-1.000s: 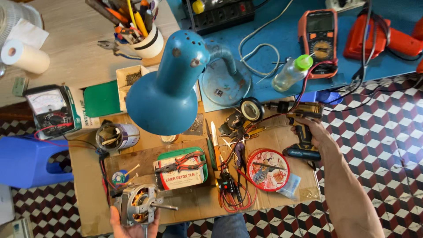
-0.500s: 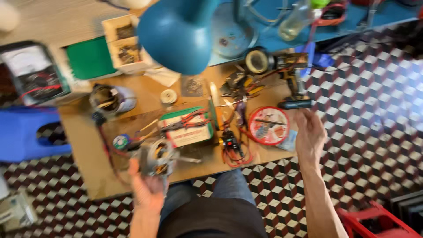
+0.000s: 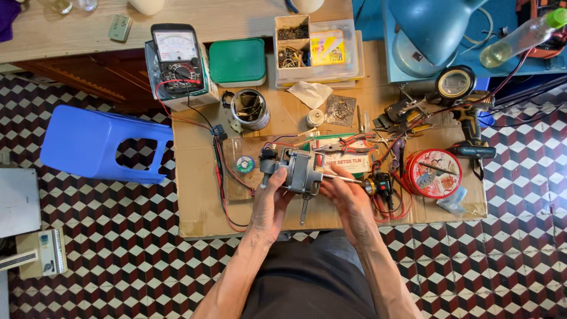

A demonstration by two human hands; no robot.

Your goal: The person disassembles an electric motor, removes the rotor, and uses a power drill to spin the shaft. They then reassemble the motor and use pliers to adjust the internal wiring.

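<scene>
- Motor (image 3: 300,171), a small grey electric one with shafts sticking out, sits lifted just above the front middle of the cardboard-covered tabletop (image 3: 201,207); I see it held between both hands.
- My left hand (image 3: 269,204) is closed around the motor's left end, thumb up along its housing.
- My right hand (image 3: 348,198) grips its right side, fingers pinched at the thin shaft pointing right.
- Just behind the motor lies a green-and-white box (image 3: 354,160) with red-handled pliers (image 3: 348,143) on top.
- To the right I see a round red tin (image 3: 437,172); a cordless drill (image 3: 469,133) lies beyond it.
- Further back stand a metal can (image 3: 250,109), a green lidded box (image 3: 237,61) and an analogue multimeter (image 3: 176,59).
- A blue plastic stool (image 3: 100,142) lies on the tiled floor, left of the tabletop.
</scene>
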